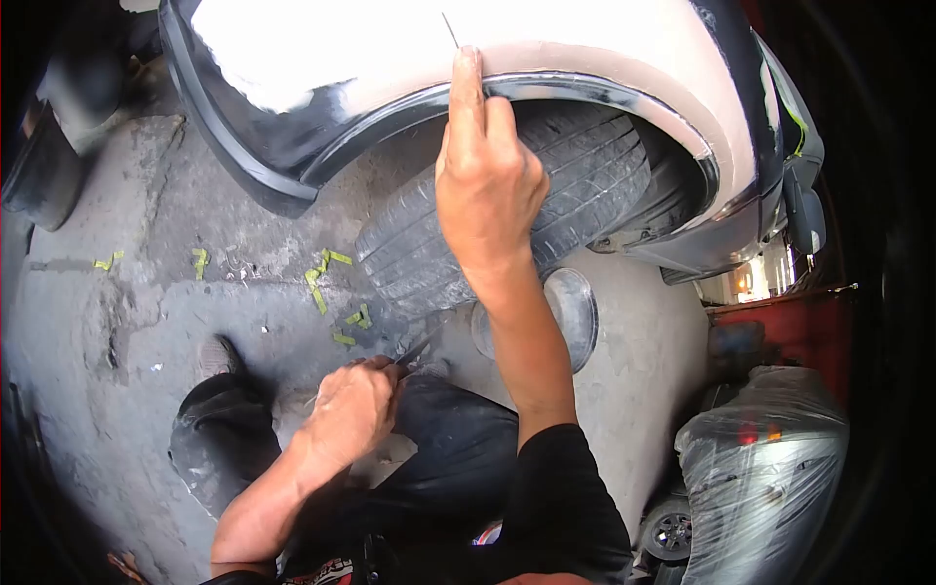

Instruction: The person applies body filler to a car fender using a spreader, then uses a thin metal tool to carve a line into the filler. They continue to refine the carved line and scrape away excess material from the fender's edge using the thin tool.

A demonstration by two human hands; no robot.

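Note:
At the upper middle, my right hand reaches up over the wheel arch, index finger stretched out to the car's fender. A thin dark strip, seen edge-on, juts up from that fingertip; the other fingers are curled. Pinkish-beige filler covers the band above the arch, and the panel higher up glares white. My left hand is low, near my knees, closed round a putty knife with a dark blade pointing up and right. Its handle is mostly hidden in the fingers.
A turned tyre stands under the arch, a round dish-like piece beside it. Yellow-green tape scraps lie on the concrete floor. The dark bumper end juts out at left. A plastic-wrapped car stands lower right.

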